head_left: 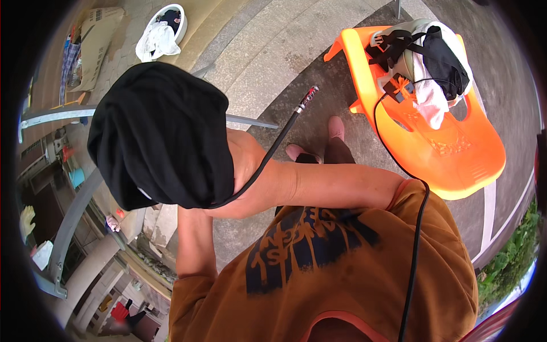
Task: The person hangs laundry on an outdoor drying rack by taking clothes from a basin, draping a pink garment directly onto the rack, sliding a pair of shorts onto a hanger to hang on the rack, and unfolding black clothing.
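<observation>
A bunched black cloth (pixel 160 132), perhaps a garment, hangs in the air before me and has a small white mark low down. Of my right hand (pixel 245 156), only the back and wrist show, pressed against the cloth's right side; its fingers are covered. My left forearm (pixel 194 243) rises from below to the cloth, which hides the whole left hand. A curved black rod (pixel 280 141), possibly part of a clothes hanger, comes out from under the cloth and crosses my right wrist. Its far end has a metal collar and a printed wrap.
An orange plastic chair (pixel 478 171) holds a bag with black straps (pixel 446 64) and a white cloth. A black cable (pixel 416 248) runs from there over my right shoulder. Metal rails (pixel 79 203) stand left; stone steps (pixel 273 47) and a white basin (pixel 183 25) with clothes lie beyond.
</observation>
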Action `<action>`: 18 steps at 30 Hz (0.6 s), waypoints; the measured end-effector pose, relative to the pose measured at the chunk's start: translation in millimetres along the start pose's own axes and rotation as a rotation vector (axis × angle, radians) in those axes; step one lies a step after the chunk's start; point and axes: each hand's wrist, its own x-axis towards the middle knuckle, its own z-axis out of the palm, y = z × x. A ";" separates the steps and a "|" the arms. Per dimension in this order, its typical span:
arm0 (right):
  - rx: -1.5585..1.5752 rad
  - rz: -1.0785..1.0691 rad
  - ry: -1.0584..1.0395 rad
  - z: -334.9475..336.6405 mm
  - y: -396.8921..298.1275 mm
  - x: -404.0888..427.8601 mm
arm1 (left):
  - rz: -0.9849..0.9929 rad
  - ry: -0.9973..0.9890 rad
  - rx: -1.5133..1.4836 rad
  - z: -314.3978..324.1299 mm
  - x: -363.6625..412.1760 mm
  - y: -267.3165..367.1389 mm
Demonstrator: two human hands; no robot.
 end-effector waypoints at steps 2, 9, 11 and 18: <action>-0.087 -0.130 0.001 8.8 0.8 -1.9 | -0.416 -0.270 -0.089 12.6 20.0 19.0; -0.218 -0.328 -0.070 29.5 3.9 -11.3 | -0.688 -0.583 0.379 57.6 49.5 33.4; -0.298 -0.417 -0.083 34.9 8.5 -18.0 | -0.701 -0.784 0.775 56.3 66.9 30.9; -0.405 -0.394 -0.312 39.9 49.8 -53.8 | -0.739 -0.945 1.208 77.1 85.4 -12.3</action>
